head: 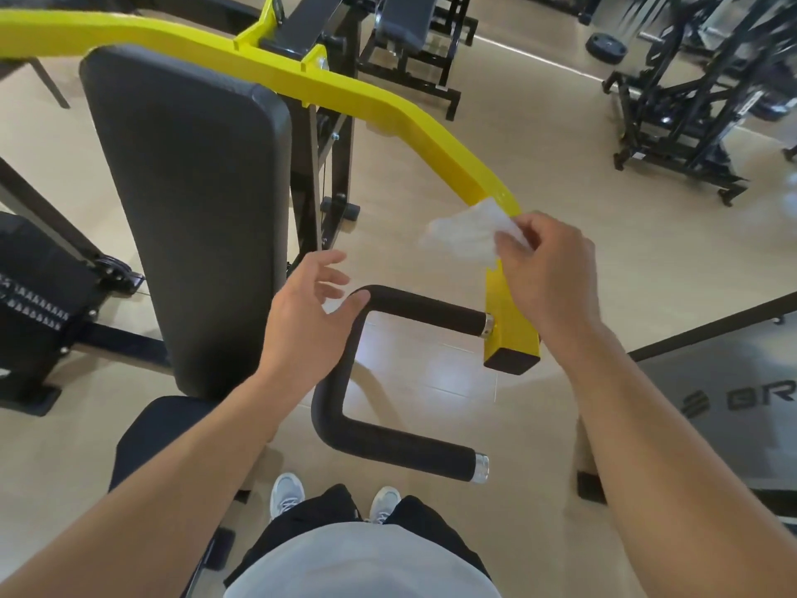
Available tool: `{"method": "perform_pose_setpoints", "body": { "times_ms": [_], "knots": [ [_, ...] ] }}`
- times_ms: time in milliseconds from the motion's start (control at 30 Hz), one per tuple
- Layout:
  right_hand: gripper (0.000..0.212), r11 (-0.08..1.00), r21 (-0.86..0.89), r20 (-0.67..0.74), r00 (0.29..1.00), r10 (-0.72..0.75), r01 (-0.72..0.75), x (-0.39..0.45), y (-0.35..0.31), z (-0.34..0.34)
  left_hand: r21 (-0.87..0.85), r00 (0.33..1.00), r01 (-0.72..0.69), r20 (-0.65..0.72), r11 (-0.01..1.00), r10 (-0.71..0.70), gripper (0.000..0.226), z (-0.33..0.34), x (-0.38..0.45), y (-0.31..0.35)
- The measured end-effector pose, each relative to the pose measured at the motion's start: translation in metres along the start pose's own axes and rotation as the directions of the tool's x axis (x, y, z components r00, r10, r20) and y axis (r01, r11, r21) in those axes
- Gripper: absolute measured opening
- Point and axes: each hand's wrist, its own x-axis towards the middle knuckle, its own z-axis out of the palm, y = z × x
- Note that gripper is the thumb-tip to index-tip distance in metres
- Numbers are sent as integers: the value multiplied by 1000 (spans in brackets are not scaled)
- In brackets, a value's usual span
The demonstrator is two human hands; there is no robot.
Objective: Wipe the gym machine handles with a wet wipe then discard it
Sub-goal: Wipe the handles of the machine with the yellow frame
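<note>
A black foam-covered handle [345, 373] bends in a U shape from the end of the yellow machine arm [431, 127]. My right hand [547, 269] pinches a crumpled white wet wipe [461, 233] just above the handle's upper bar, in front of the yellow arm. My left hand [306, 312] hovers with its fingers spread and relaxed at the handle's upper left bend, the thumb tip close to or touching the foam. It holds nothing.
The machine's black back pad [194, 200] stands left of the handle, with the seat [164, 429] below it. A weight stack [34, 304] sits at far left. Other black machines [690, 92] stand at the back right. A grey mat [711, 403] lies on the right.
</note>
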Motion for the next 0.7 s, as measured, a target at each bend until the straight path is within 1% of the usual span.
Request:
{"method": "perform_pose_setpoints", "body": {
  "times_ms": [33,67,100,133,200,233,267,333,400,467,533,567,633,700],
  "knots": [
    [15,993,-110,-41,998,-56,51,2,3,1,-10,1000,10,-15,1000,-10,47,1,-1,-2],
    [15,971,-220,16,995,-95,97,0,3,4,-14,1000,16,-15,1000,-16,46,3,-4,-5],
    [16,936,-317,138,984,-112,152,-5,3,7,-12,1000,19,-3,1000,-20,45,5,-6,-8],
    [17,899,-379,282,953,-113,219,-13,3,12,-8,1000,20,6,1000,-20,43,7,-9,-11],
    [27,871,-356,544,833,-102,339,-31,6,20,-7,999,33,4,999,-33,42,9,-13,-18],
    [33,869,-318,612,782,-116,378,-37,7,20,-9,999,49,-5,999,-49,41,9,-15,-21],
    [33,868,-278,627,763,-160,411,-39,9,21,-13,998,67,-21,998,-67,40,9,-16,-24],
    [25,856,-229,582,770,-260,463,-33,12,25,-24,993,100,-56,995,-101,38,8,-17,-28],
    [34,854,-227,581,769,-266,467,-23,11,33,-38,990,114,-77,993,-117,36,7,-19,-31],
    [42,840,-229,646,722,-247,492,-13,9,45,-49,989,119,-88,992,-123,35,6,-21,-33],
    [37,801,-267,706,675,-216,536,-9,10,59,-61,986,132,-95,989,-137,33,5,-24,-35],
    [36,781,-288,716,666,-209,554,-8,11,67,-74,983,145,-99,987,-152,32,5,-27,-36],
    [37,741,-289,715,651,-254,606,-7,7,83,-114,973,185,-119,976,-198,28,5,-32,-37],
    [35,711,-201,727,589,-353,674,-3,0,98,-158,958,225,-142,961,-248,25,6,-39,-39]
  ]
}}
